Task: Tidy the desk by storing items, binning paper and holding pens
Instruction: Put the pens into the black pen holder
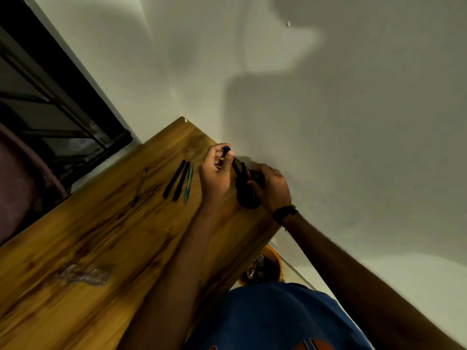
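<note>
My left hand (216,173) pinches a dark pen with a blue cap (226,148), its lower end reaching into a black pen holder (246,195) that stands near the desk's wall edge. My right hand (273,188) is wrapped around the holder's rim; other pens stick out of it. On the wooden desk (101,248), just left of my left hand, lie two black pens (177,180) side by side and a green pen (188,184). Further left lies a blue-tipped clear pen (139,187).
A clear plastic wrapper (82,274) lies on the desk near its front left. An orange bin (265,267) with scraps stands on the floor beside the desk's right edge. A white wall runs along the desk; a dark window frame (50,84) fills the upper left.
</note>
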`<state>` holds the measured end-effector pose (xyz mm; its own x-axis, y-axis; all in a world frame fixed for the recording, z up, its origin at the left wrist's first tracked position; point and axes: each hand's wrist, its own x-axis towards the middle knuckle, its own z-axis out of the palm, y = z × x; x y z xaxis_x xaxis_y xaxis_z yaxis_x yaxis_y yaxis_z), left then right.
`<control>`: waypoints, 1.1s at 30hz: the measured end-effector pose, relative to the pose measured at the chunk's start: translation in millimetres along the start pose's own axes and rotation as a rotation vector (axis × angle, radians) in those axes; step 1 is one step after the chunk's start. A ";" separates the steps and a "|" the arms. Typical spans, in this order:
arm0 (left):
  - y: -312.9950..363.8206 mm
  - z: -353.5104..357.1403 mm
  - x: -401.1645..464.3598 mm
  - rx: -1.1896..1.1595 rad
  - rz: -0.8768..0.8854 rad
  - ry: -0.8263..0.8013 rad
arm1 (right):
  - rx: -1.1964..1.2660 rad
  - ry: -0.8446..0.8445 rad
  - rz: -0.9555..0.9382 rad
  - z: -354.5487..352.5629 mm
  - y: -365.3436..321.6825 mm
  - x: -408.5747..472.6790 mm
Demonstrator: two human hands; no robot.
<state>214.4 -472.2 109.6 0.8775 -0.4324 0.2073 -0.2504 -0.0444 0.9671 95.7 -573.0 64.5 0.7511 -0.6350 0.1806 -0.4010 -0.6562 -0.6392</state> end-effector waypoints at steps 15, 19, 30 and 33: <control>-38.5 8.7 -29.6 0.293 -0.204 -0.077 | 0.105 0.134 -0.068 1.0 -24.0 -10.7; -47.2 -12.4 -37.3 0.335 -0.215 -0.018 | 0.113 0.034 -0.163 16.6 -38.9 -17.7; -138.8 -130.4 -107.6 1.008 -0.308 -0.007 | -0.089 -0.476 -0.293 85.4 -92.0 -23.8; -151.1 -145.5 -121.9 1.163 -0.289 -0.112 | -0.212 -0.555 -0.263 113.1 -103.9 -11.0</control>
<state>204.7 -281.7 -40.5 0.9361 -0.3456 -0.0652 -0.3196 -0.9133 0.2525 188.4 -451.7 44.4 0.9748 -0.1744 -0.1389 -0.2192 -0.8631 -0.4550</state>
